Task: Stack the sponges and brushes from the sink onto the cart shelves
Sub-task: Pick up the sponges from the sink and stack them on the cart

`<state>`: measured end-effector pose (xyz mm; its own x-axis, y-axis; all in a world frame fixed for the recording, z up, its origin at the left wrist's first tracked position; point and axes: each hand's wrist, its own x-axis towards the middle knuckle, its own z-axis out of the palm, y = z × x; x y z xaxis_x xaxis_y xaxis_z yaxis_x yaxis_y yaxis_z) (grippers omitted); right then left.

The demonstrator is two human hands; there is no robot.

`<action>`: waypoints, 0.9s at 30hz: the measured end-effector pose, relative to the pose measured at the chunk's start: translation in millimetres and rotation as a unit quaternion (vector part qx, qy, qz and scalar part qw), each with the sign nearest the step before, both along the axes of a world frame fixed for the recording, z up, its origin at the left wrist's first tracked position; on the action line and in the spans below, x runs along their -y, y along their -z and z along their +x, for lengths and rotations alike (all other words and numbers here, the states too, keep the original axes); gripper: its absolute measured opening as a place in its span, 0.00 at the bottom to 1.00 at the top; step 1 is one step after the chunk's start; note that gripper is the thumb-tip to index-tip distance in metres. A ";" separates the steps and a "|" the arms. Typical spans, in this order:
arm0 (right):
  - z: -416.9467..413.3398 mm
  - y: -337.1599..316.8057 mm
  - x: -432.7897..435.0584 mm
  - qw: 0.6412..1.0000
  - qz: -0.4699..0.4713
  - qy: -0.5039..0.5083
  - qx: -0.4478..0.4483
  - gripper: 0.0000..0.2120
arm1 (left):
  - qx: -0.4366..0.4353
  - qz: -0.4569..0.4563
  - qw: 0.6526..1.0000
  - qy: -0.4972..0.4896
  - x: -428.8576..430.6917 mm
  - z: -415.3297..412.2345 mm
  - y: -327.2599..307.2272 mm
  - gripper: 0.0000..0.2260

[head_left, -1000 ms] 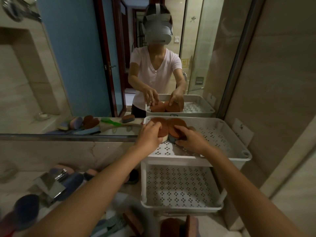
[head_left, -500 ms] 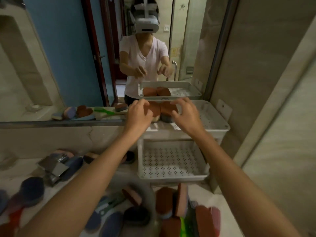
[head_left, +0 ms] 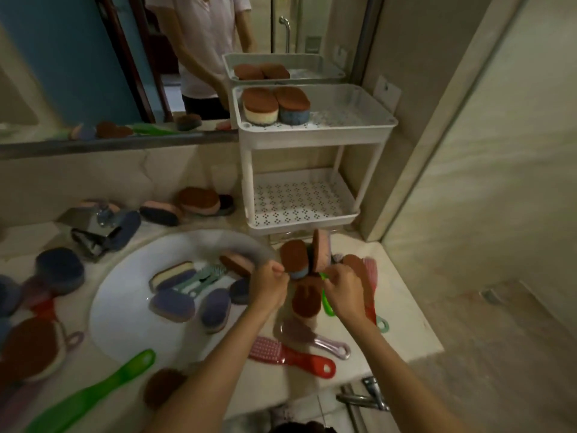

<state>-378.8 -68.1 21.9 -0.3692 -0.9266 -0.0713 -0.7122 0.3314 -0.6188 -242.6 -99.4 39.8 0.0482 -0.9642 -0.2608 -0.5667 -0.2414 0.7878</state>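
- Head view: the left hand (head_left: 269, 287) has its fingers curled and pinches the lower edge of a blue-based sponge (head_left: 294, 260), which stands on edge over the counter (head_left: 402, 310), just right of the sink (head_left: 125, 310) and below the cart (head_left: 312, 134).
- The right hand (head_left: 342, 290) is curled close under a pink sponge (head_left: 322, 249) that stands on edge against the first. Whether it grips that sponge or something else cannot be told.
- Both sponges are ovals with a rough rust-brown scouring face over soft foam.
- The cart is white plastic, with two shelves pierced by small clustered holes. Two matching sponges (head_left: 276, 104) sit side by side at the left of the top shelf, brown face up, one cream-based and one blue-based.
- The round white sink holds purple sponges (head_left: 172, 305) and a pale teal brush (head_left: 199, 278).
- A red brush (head_left: 292, 354) with pink bristles lies on the veined beige stone counter.
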 end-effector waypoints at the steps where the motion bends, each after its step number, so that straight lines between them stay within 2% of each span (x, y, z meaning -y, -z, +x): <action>1: -2.1 6.9 -2.9 1.000 0.012 0.007 -0.001 0.09 | 0.004 0.005 1.000 0.009 -3.7 -0.9 6.6 0.09; 4: -5.8 9.4 1.8 1.000 0.021 0.019 -0.010 0.15 | 0.015 0.013 1.000 0.021 -0.8 -6.4 15.8 0.10; 8: -10.7 6.4 29.9 0.998 0.020 -0.049 -0.030 0.20 | 0.024 0.047 0.998 0.025 29.6 -15.9 24.9 0.13; 11: -15.4 5.0 50.9 0.995 0.064 -0.073 -0.018 0.18 | -0.063 0.118 0.990 -0.036 47.4 -21.2 32.7 0.10; 15: -19.9 4.3 70.8 0.994 0.091 -0.062 -0.003 0.16 | -0.188 0.220 0.952 -0.103 59.1 -30.4 42.0 0.19; 18: -24.8 7.4 75.1 0.993 0.100 -0.059 -0.016 0.19 | -0.235 0.234 0.935 -0.129 65.0 -39.7 45.2 0.22; 23: -39.9 1.5 69.8 0.999 0.021 -0.040 -0.028 0.11 | -0.311 0.236 0.902 -0.186 63.7 -43.2 36.7 0.22; 25: -44.5 -7.2 64.4 0.999 -0.039 -0.020 -0.024 0.10 | -0.316 0.224 0.906 -0.172 59.9 -39.4 26.7 0.20; 27: -47.9 -18.7 58.1 0.994 -0.106 -0.004 -0.030 0.10 | -0.297 0.181 0.927 -0.142 55.1 -35.2 10.3 0.15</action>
